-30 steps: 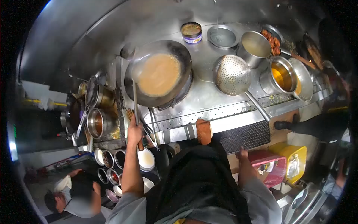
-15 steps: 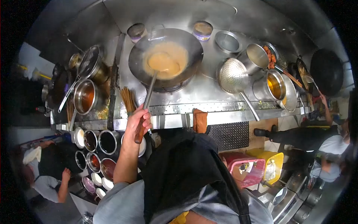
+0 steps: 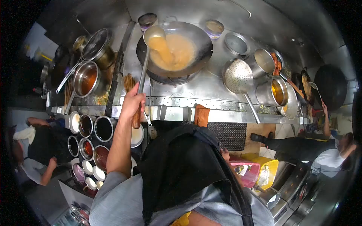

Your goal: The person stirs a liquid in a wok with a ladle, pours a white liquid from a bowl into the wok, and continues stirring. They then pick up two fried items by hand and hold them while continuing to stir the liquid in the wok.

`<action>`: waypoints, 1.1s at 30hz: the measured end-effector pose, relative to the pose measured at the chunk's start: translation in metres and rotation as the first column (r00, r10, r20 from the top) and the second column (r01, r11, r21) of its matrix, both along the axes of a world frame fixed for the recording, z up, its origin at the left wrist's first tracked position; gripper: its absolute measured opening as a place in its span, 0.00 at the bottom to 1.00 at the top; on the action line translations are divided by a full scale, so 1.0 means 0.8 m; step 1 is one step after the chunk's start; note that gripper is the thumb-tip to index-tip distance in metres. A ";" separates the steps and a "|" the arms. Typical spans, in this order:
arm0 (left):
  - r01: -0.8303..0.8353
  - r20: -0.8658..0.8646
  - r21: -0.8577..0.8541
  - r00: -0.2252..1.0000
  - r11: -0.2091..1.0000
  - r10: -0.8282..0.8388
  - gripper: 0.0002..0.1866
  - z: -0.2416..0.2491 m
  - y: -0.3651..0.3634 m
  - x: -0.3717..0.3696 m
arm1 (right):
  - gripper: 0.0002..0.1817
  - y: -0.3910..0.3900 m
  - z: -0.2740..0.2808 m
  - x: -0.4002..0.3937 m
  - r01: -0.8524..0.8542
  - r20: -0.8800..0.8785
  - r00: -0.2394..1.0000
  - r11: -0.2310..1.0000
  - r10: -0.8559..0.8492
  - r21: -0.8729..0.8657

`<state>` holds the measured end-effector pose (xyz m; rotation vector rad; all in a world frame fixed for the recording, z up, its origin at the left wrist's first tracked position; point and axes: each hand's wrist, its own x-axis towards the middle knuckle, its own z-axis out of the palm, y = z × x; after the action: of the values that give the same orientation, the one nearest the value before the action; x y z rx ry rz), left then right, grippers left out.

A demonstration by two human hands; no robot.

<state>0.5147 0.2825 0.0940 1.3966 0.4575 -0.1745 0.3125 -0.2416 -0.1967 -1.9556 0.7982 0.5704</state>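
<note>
My left hand [image 3: 132,103] is wrapped round the wooden handle of a long ladle [image 3: 146,64]. The ladle's bowl is raised and tilted over the left part of a large dark wok [image 3: 203,47], and light-brown liquid [image 3: 183,45] streams from it into the same liquid below. Under that hand stands a container of pale contents [image 3: 137,136], and a bamboo brush [image 3: 129,83] is close beside it. Low beside the black apron, my right hand [image 3: 225,153] shows only in part; its fingers are too small and hidden to read.
A perforated strainer [image 3: 238,76] rests on the steel stove top, near several metal pots [image 3: 278,92]. At left are a pot of reddish liquid [image 3: 86,80] and several sauce containers [image 3: 103,129]. Pink [image 3: 245,174] and yellow bins [image 3: 269,171] stand behind. Co-workers [image 3: 324,148] are at both sides.
The ladle's bowl has risen out of the liquid toward the wok's upper left and tipped, pouring liquid out. My left hand has moved slightly up and left. The whole view has shifted a little.
</note>
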 end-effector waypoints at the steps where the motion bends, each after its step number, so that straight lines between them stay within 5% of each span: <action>1: -0.004 -0.001 -0.005 1.000 1.000 0.004 0.33 -0.004 0.003 0.005 | 0.27 0.006 0.009 0.013 -0.020 -0.025 0.999 0.999 0.019 -0.039; 5: 0.000 -0.002 0.290 1.000 0.957 0.001 0.33 -0.025 0.010 0.030 | 0.33 -0.004 -0.015 0.016 -0.122 -0.012 0.993 0.986 0.122 -0.112; 7: 0.039 -0.012 0.528 0.999 0.848 -0.039 0.33 -0.022 0.006 0.040 | 0.32 -0.031 -0.082 0.001 -0.143 0.231 0.955 0.971 0.186 -0.191; 9: 0.022 -0.014 0.614 1.000 0.789 -0.017 0.33 -0.038 0.011 0.047 | 0.33 -0.051 -0.087 0.007 -0.229 0.195 0.948 0.965 0.251 -0.128; 11: 0.007 -0.017 0.689 1.000 0.725 0.006 0.33 -0.053 0.015 0.048 | 0.34 -0.047 -0.099 0.000 -0.109 0.197 0.972 0.987 0.131 -0.117; 12: 0.058 -0.050 0.724 0.998 0.687 -0.032 0.33 -0.057 0.017 0.045 | 0.35 -0.020 -0.030 0.017 -0.057 0.050 0.997 0.997 0.060 -0.056; 15: 0.013 0.060 0.757 0.994 0.654 -0.089 0.32 -0.079 0.015 0.021 | 0.35 -0.088 -0.187 -0.020 -0.055 0.154 0.985 0.989 0.076 -0.135; 16: 0.063 -0.024 0.543 0.998 0.837 -0.060 0.30 -0.059 0.001 0.012 | 0.36 -0.108 -0.228 -0.028 0.039 0.224 0.973 0.996 -0.057 0.085; 17: 0.084 -0.111 0.284 0.992 0.955 -0.055 0.29 -0.043 -0.010 0.006 | 0.36 -0.107 -0.226 -0.027 0.038 0.221 0.974 0.996 -0.056 0.086; 18: 0.085 -0.114 0.286 0.992 0.955 -0.055 0.29 -0.035 -0.018 0.001 | 0.37 -0.103 -0.219 -0.026 0.013 0.195 0.981 0.999 -0.020 0.038; 20: -0.130 -0.244 -0.253 0.968 0.959 0.067 0.27 -0.025 -0.029 -0.006 | 0.37 -0.092 -0.205 -0.027 -0.011 0.162 0.987 1.000 0.012 -0.010; 22: -0.126 -0.241 -0.336 0.970 0.933 0.045 0.27 -0.023 -0.028 -0.006 | 0.38 -0.079 -0.193 -0.017 0.110 0.103 0.989 0.990 -0.101 -0.084; 24: -0.122 -0.235 -0.417 0.972 0.901 0.023 0.26 -0.026 -0.028 -0.002 | 0.37 -0.068 -0.156 0.004 0.022 0.102 0.995 0.994 -0.012 -0.105; 26: 0.092 -0.084 0.001 0.992 0.996 -0.092 0.28 -0.038 -0.025 0.012 | 0.37 -0.053 -0.106 0.026 -0.152 0.095 0.981 0.978 0.166 -0.144; 27: 0.096 -0.087 0.000 0.992 0.995 -0.096 0.28 -0.041 -0.022 0.023 | 0.37 -0.049 -0.088 0.033 -0.235 0.089 0.964 0.958 0.252 -0.163; 28: 0.111 -0.049 0.312 0.994 0.943 -0.101 0.30 -0.045 -0.015 0.035 | 0.37 -0.047 -0.078 0.034 -0.317 0.080 0.939 0.931 0.336 -0.182; 29: 0.101 -0.013 0.594 0.993 0.798 -0.115 0.32 -0.051 -0.005 0.049 | 0.37 -0.049 -0.081 0.032 -0.318 0.076 0.939 0.930 0.336 -0.183; 31: 0.025 0.072 0.898 0.977 0.439 -0.203 0.34 -0.100 0.037 0.081 | 0.37 -0.050 -0.092 0.031 -0.186 0.126 0.974 0.982 0.188 -0.028; 33: 0.086 -0.007 0.926 0.977 0.369 -0.211 0.34 -0.091 0.056 0.107 | 0.37 -0.054 -0.091 0.029 -0.211 0.106 0.970 0.974 0.220 -0.085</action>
<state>0.6006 0.3270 0.0212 2.5932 0.3172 0.0524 0.3357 -0.2851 -0.2693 -2.1384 0.5448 0.5562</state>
